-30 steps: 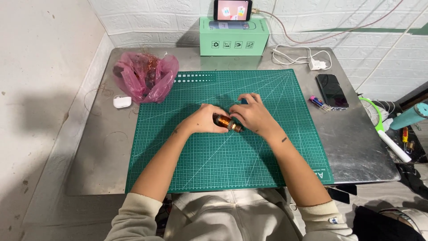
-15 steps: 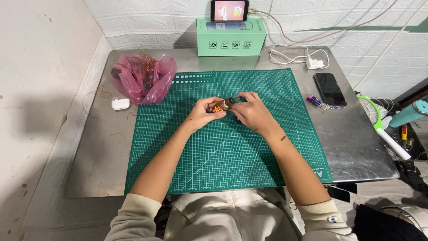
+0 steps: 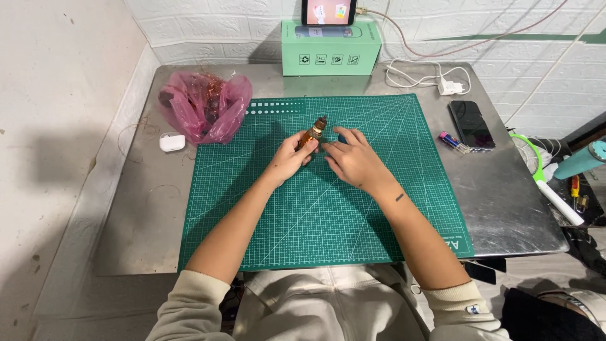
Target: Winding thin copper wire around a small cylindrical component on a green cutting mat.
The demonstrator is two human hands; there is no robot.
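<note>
A small orange-brown cylindrical part (image 3: 313, 132) wound with copper wire is gripped in my left hand (image 3: 291, 157), tilted up and away over the green cutting mat (image 3: 315, 215). My right hand (image 3: 351, 156) is just to the right of the part, fingers loosely spread, fingertips close to it. I cannot tell whether they touch it. Both hands hover over the upper middle of the mat.
A pink plastic bag (image 3: 205, 107) with copper wire lies at the mat's upper left, with a white earbud case (image 3: 172, 142) beside it. A green box (image 3: 329, 47) with a phone on it stands at the back. A white charger (image 3: 451, 86), black phone (image 3: 471, 124) and small pens (image 3: 453, 141) lie right.
Both hands moved away from me toward the back of the mat. The right hand released the part and opened, leaving it in the left hand.
</note>
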